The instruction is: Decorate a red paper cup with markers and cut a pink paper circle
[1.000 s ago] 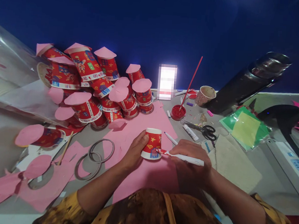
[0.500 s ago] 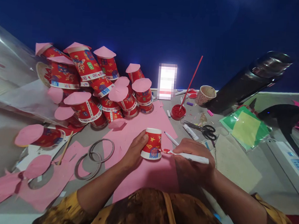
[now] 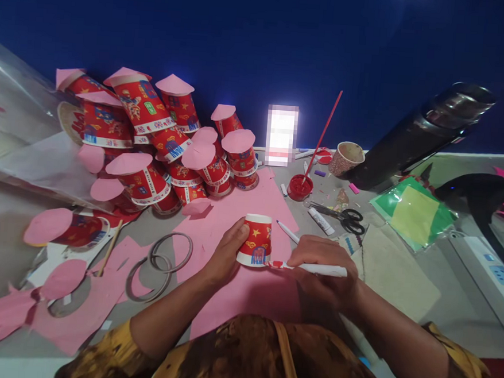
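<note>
Blue lettering point(image 3: 259, 256) on the red cup point(image 3: 255, 238) cannot be read surely. Over pink paper point(image 3: 248, 301), the cup is clasped by the curled left grip point(image 3: 229, 249); a white marker point(image 3: 327, 270) is pinched in the right grip point(image 3: 324, 254), tip at the lower rim point(image 3: 250, 262).

My red, white-banded paper cup point(image 3: 254, 241) bears a gold star and blue print; my slim white marker point(image 3: 326, 269) shows red blotches.

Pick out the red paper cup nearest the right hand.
The red cup in the left hand, at whose lower rim the right hand holds a marker. The other red cups are farther left, in neither hand.
</note>
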Demonstrator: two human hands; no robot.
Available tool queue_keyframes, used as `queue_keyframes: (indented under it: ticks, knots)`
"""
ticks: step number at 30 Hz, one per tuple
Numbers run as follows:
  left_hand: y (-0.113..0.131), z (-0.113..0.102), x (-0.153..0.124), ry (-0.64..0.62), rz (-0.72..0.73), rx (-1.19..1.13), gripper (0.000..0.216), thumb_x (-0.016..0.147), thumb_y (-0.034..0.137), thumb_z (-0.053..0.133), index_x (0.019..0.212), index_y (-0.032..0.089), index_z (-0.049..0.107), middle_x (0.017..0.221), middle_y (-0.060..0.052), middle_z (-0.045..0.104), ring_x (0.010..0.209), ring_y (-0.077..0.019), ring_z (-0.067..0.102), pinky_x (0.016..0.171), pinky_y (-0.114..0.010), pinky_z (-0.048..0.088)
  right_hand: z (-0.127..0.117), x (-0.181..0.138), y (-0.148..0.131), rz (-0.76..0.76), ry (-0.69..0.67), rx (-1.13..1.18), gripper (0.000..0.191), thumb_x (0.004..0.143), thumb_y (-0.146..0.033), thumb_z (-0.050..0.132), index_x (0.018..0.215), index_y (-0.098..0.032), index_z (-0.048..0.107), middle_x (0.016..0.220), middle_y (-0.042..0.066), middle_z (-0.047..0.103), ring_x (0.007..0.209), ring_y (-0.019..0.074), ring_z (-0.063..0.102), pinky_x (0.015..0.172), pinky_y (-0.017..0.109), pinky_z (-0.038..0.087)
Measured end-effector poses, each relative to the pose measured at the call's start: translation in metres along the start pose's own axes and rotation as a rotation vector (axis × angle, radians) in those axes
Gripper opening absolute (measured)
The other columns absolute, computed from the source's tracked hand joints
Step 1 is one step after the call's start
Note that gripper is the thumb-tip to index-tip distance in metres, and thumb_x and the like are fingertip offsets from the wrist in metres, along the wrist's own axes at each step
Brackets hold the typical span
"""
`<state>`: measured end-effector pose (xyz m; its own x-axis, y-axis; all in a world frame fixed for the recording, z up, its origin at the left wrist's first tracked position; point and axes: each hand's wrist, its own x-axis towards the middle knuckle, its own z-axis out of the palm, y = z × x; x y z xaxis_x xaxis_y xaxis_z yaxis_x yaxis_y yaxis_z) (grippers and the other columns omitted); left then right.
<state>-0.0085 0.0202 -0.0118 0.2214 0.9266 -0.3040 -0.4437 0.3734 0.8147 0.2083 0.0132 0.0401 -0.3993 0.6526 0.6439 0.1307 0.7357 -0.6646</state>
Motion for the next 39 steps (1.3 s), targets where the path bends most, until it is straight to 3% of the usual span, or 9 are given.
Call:
queue_keyframes:
  ticks: [8, 14, 30, 39]
  knots:
    - [-0.0005, 0.0001, 0.0001, -0.017, 0.010, 0.012, 0.053, 0.087, 0.063, 0.077, 0.111, 0.016, 0.069, 0.093, -0.007, 0.076, 0.078, -0.0209, 0.071, 0.075, -0.034, 0.057, 0.0006, -0.0017, 0.0018, 0.026, -0.001, 0.005, 0.010, 0.092, -0.013, 0.063, 0.094, -0.021, 0.068, 0.070, 0.003, 0.071, 0.058, 0.0175, 0.062, 0.056, 0.030, 0.048]
    - [-0.0010, -0.0012, 0.0002, -0.006, 0.023, 0.016, 0.054, 0.086, 0.061, 0.080, 0.111, 0.015, 0.070, 0.097, -0.008, 0.076, 0.082, -0.0206, 0.070, 0.078, -0.033, 0.055, 0.0020, -0.0018, 0.0029, -0.004, 0.074, -0.041, 0.014, 0.092, -0.012, 0.064, 0.101, -0.020, 0.071, 0.073, 0.006, 0.075, 0.062, 0.0195, 0.069, 0.058, 0.031, 0.053]
    - [-0.0012, -0.0013, 0.0004, -0.020, 0.028, 0.022, 0.049, 0.086, 0.058, 0.081, 0.111, 0.016, 0.073, 0.096, -0.006, 0.077, 0.078, -0.0174, 0.068, 0.073, -0.028, 0.053, 0.0026, -0.0010, 0.0029, -0.007, 0.053, -0.051, 0.012, 0.092, -0.012, 0.067, 0.100, -0.019, 0.072, 0.074, 0.007, 0.077, 0.064, 0.0197, 0.071, 0.061, 0.031, 0.056]
    - [-0.0039, -0.0034, -0.0001, -0.024, 0.022, 0.009, 0.048, 0.088, 0.057, 0.081, 0.114, 0.017, 0.073, 0.101, -0.008, 0.078, 0.084, -0.0205, 0.072, 0.077, -0.030, 0.055, 0.0033, -0.0017, 0.0043, -0.012, 0.019, 0.006, 0.008, 0.096, -0.016, 0.065, 0.101, -0.020, 0.069, 0.076, 0.006, 0.076, 0.063, 0.0185, 0.068, 0.060, 0.030, 0.052]
